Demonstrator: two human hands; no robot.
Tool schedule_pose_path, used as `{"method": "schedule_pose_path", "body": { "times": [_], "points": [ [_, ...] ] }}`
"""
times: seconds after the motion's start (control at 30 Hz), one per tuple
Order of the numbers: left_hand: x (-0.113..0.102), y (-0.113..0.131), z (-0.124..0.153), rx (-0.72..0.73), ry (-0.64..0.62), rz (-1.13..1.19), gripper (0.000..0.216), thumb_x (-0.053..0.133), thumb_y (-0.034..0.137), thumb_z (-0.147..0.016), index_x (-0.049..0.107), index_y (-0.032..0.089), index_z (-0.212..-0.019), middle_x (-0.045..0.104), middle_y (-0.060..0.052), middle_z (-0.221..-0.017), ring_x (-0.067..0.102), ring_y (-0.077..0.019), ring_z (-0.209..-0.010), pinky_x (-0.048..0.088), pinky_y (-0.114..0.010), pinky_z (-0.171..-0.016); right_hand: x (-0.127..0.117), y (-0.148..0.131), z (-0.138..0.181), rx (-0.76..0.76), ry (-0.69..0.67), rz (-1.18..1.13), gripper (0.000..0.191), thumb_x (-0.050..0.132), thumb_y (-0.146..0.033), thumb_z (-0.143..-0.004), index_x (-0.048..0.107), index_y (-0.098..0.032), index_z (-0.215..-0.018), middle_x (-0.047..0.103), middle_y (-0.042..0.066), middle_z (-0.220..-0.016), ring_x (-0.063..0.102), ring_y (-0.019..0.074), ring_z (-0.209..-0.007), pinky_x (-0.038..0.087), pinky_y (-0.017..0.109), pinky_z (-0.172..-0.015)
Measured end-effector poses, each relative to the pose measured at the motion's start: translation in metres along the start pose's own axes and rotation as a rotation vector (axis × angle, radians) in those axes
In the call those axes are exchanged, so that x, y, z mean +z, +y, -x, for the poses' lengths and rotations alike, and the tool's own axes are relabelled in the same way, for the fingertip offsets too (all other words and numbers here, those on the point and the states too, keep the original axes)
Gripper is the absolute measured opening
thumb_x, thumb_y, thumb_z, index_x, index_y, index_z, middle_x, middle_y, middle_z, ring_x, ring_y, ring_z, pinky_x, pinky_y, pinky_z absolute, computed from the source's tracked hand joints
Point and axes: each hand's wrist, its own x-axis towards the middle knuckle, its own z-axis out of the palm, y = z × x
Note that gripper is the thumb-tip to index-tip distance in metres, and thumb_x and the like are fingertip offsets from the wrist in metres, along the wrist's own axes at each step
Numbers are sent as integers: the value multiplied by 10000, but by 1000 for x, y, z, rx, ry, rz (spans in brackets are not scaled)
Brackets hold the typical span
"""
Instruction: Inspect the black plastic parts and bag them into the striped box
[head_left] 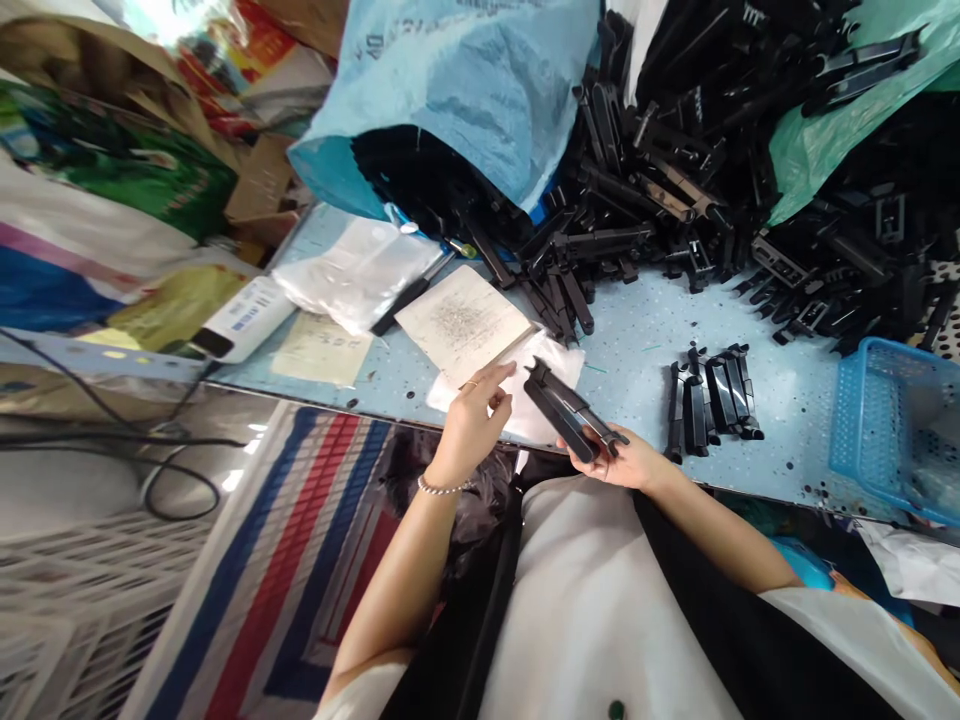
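Observation:
My right hand grips a long black plastic part, held just above the near edge of the light blue table. My left hand hovers beside it over a white cloth and a cardboard sheet; its fingers are bent together in a pinch, and whatever they hold is too small to make out. A bead bracelet circles the left wrist. A small group of finished black parts lies on the table to the right of the right hand.
A big heap of black plastic parts spills from a blue plastic bag and a green bag at the table's back. A blue mesh basket stands at the right. Papers, a clear bag and a white device lie left.

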Motion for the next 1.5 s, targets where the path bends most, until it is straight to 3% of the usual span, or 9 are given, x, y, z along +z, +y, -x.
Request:
{"method": "schedule_pose_path", "body": {
  "times": [0.23,0.33,0.5,0.7,0.87,1.0,1.17,1.37,1.5],
  "points": [
    [32,6,6,-202,-39,438,293,637,213,-827,578,170,-1110,736,-89,-1036,642,-121,-722,540,-270,-678,23,-15,-25,-347,56,243,338,876,-495,-648,707,-220,-747,713,19,-772,618,176,-736,491,283,-694],
    [35,11,11,-76,-42,273,81,568,162,-853,584,187,-929,737,-89,-1051,685,-162,-817,572,-320,-738,27,-19,-44,-424,118,264,345,865,-490,-641,701,-209,-756,701,6,-759,610,171,-748,462,269,-681],
    [23,11,17,190,1,-208,384,426,37,-896,715,171,-1112,688,-139,-1310,647,-270,-1208,526,-497,-1066,10,-27,-29,-503,318,285,337,861,-446,-640,697,-197,-798,691,-12,-734,626,173,-757,447,263,-669],
    [31,16,13,232,69,-139,465,441,90,-974,607,176,-1399,645,-147,-1383,618,-249,-1302,528,-446,-1121,-10,-10,41,-140,128,100,219,797,-331,-753,661,-170,-816,721,58,-784,623,160,-651,477,273,-593],
    [35,34,23,338,62,-90,576,441,57,-980,481,231,-1527,587,-150,-1450,585,-245,-1350,510,-436,-1145,-13,6,32,52,-2,52,121,582,-247,-899,647,-149,-928,722,116,-888,560,143,-622,372,220,-449],
    [44,51,43,477,-117,43,661,462,26,-969,393,270,-1580,578,-139,-1465,571,-220,-1371,505,-386,-1153,-11,0,5,-183,112,331,191,613,-356,-889,586,-189,-801,590,8,-695,374,101,-496,331,216,-435],
    [56,65,55,479,-229,53,649,539,92,-966,377,216,-1583,549,-185,-1480,556,-263,-1388,535,-426,-1116,8,0,6,-512,375,746,136,710,-289,-835,631,-181,-805,589,0,-793,540,140,-747,464,244,-693],
    [-39,63,83,264,-347,-53,377,619,325,-974,661,316,-1348,723,-56,-1269,720,-220,-1138,581,-352,-1039,29,-21,62,-433,117,1383,260,620,-343,-961,690,-210,-1174,731,56,-1080,682,188,-955,517,294,-848],
    [-99,-6,99,-25,-574,-180,346,664,493,-879,761,358,-1182,785,-2,-1178,750,-258,-1076,595,-345,-981,13,-50,103,-216,843,1855,286,513,-355,-1040,644,-174,-1219,719,131,-1165,716,255,-1013,529,340,-832]
  ]
}}
